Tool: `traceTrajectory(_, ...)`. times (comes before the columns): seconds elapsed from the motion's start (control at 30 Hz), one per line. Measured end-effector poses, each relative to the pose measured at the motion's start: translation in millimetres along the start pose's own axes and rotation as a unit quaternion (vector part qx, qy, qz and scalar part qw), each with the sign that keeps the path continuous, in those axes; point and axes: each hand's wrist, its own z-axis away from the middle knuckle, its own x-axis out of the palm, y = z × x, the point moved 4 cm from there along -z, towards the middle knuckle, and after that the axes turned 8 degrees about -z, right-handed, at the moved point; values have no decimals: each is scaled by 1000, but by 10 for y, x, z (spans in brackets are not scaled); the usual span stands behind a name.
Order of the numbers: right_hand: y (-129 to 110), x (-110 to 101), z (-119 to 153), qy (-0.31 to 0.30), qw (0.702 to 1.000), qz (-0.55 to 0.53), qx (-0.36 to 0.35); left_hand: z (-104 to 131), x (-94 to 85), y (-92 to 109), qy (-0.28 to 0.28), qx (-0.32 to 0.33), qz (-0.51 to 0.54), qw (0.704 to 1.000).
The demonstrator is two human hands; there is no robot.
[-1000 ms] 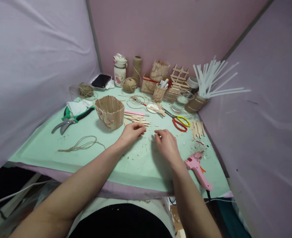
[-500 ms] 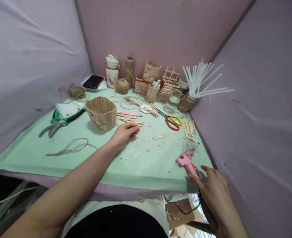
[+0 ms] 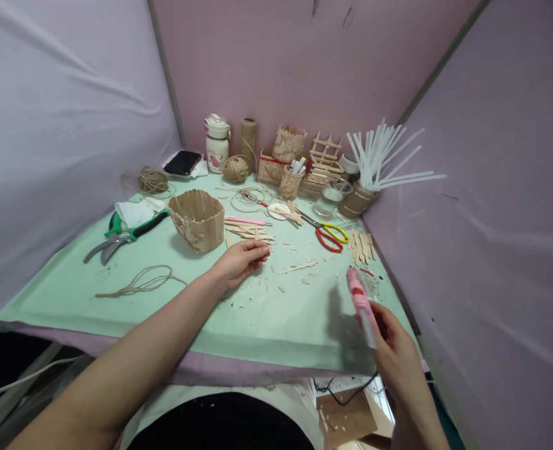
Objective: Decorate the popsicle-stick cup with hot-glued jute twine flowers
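My right hand (image 3: 393, 340) is wrapped round the handle of a pink hot glue gun (image 3: 361, 306), held up off the table near its front right edge. A clear glue stick pokes out of the gun's rear, and its nozzle points away from me. My left hand (image 3: 244, 261) rests over the middle of the table with thumb and fingers pinched together. Whatever lies between those fingertips is too small to make out. Just beyond it are a pile of thin wooden sticks (image 3: 251, 232) and a pink pen-like tool (image 3: 246, 220). A scalloped wooden basket (image 3: 197, 222) stands left of that hand.
Red-and-yellow scissors (image 3: 329, 237) and more wooden sticks (image 3: 361, 247) lie to the right. Pruning shears (image 3: 112, 244) and looped twine (image 3: 140, 281) are at left. Along the back stand a bottle (image 3: 217, 147), a twine ball (image 3: 236, 169), a water cup (image 3: 330, 197) and white glue sticks (image 3: 384, 156).
My right hand has taken hold of the glue gun and lifted it from the table, turning it upright with the nozzle pointing away. My left hand stays pinched in nearly the same place.
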Motion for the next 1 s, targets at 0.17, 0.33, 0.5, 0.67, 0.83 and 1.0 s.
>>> traceTrajectory(0.17, -226, 648, 104, -134, 933, -329, 52, 0, 11, -28, -18, -20, 25, 999)
traceTrajectory(0.33, -346, 1074, 122, -171, 936, -306, 40, 40, 40, -5, -22, -28, 18, 999)
traceTrajectory(0.5, -434, 1062, 115, -143, 960, -239, 6, 51, 46, 1, -30, -14, -4, 999)
traceTrajectory(0.67, -483, 1034, 139, -114, 977, -180, -12, 47, 44, -7, -21, -11, -20, 1000)
traceTrajectory(0.83, -463, 1056, 131, -95, 982, -162, -20, 44, 48, -8, -16, -9, -28, 999)
traceTrajectory(1.0, -434, 1048, 125, -90, 986, -135, -25, 38, 42, -15, -17, -10, -25, 999)
